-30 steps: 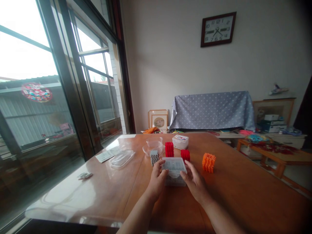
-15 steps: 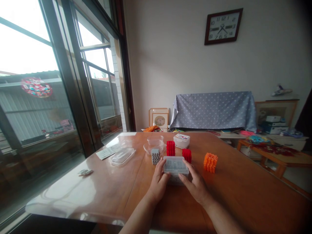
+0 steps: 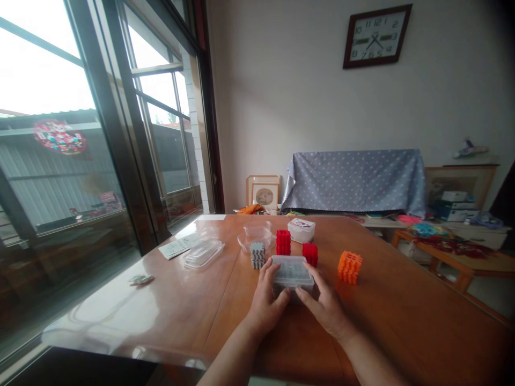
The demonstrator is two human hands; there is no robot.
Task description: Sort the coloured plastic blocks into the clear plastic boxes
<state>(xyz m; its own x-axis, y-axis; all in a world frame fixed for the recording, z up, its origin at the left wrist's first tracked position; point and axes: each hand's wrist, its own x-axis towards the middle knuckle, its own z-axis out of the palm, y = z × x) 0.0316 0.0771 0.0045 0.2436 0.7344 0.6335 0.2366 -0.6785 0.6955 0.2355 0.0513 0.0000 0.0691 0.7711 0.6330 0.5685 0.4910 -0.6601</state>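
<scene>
A translucent lidded box [image 3: 293,271] sits on the wooden table with both hands around it. My left hand [image 3: 269,295] grips its left side, thumb at the front edge. On the right side, my right hand [image 3: 326,300] holds it the same way, its thumb near the left one. Just behind the box stand a grey block stack [image 3: 258,255], a tall red block stack [image 3: 283,243] and a shorter red one [image 3: 309,254]. An orange block stack [image 3: 350,267] stands apart to the right. What the box contains is too unclear to tell.
Behind the blocks are a clear bowl [image 3: 253,238] and a white box with a printed lid [image 3: 301,230]. Left on the table [image 3: 193,300] lie a clear plastic container [image 3: 203,253], a paper sheet [image 3: 177,246] and a small crumpled packet [image 3: 141,279].
The view has shifted slightly. The thumbs have come closer together at the box's front edge, and both hands still hold the box.
</scene>
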